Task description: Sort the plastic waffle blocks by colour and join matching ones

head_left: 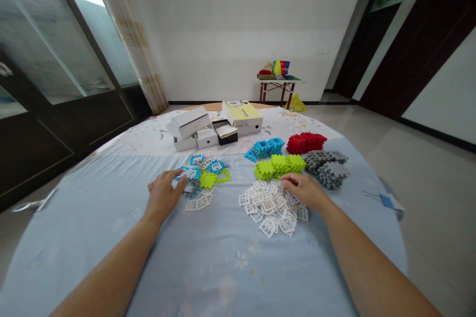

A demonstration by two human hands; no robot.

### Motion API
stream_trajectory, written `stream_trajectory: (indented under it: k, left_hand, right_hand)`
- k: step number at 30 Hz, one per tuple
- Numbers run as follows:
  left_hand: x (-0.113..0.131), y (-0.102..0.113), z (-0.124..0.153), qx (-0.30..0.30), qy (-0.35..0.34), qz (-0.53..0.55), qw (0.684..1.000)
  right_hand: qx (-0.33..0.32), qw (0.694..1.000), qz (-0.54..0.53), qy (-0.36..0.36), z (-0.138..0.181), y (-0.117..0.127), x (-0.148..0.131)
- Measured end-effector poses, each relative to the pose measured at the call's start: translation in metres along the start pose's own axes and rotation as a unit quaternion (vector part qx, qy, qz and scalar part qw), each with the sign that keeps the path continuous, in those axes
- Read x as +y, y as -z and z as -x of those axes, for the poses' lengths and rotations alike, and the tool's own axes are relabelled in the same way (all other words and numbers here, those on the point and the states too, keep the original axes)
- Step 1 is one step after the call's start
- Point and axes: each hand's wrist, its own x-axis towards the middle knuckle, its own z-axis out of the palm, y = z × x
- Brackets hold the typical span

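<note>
My left hand [163,192] rests on the blue cloth with its fingers curled against a mixed heap of blue, green and white plastic pieces [204,178]. My right hand [304,189] lies on the far right edge of a heap of white window-like grid pieces [272,207], fingers bent and pinching at one of them. Behind that heap sit stacks of lime green pieces [279,165], blue pieces [266,147], red pieces [305,142] and grey pieces [328,166].
The round table [111,218] wears a light blue flowered cloth. White and yellow boxes [215,126] stand at its far side. A small red-legged table [278,84] with colourful items stands by the back wall. Glass doors are to the left, a dark doorway to the right.
</note>
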Motion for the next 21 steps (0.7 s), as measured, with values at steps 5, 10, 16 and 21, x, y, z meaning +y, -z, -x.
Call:
stream_trajectory:
  k: [5, 10, 16, 21]
  left_hand:
    - [0.000, 0.003, -0.002, -0.118, 0.015, -0.053, 0.991]
    - [0.000, 0.002, -0.006, -0.178, -0.006, -0.066, 0.982]
    - [0.015, 0.008, -0.022, -0.169, -0.056, 0.028, 0.984]
    - [0.076, 0.010, -0.013, -0.187, -0.096, 0.205, 0.956]
  right_hand:
    - [-0.004, 1.000, -0.007, 0.003, 0.000, -0.001, -0.001]
    - [0.001, 1.000, -0.011, 0.006, -0.001, 0.000, -0.003]
    - [0.015, 1.000, -0.009, 0.017, -0.003, -0.001, -0.006]
    - [0.023, 0.999, -0.020, 0.030, -0.002, -0.004, -0.015]
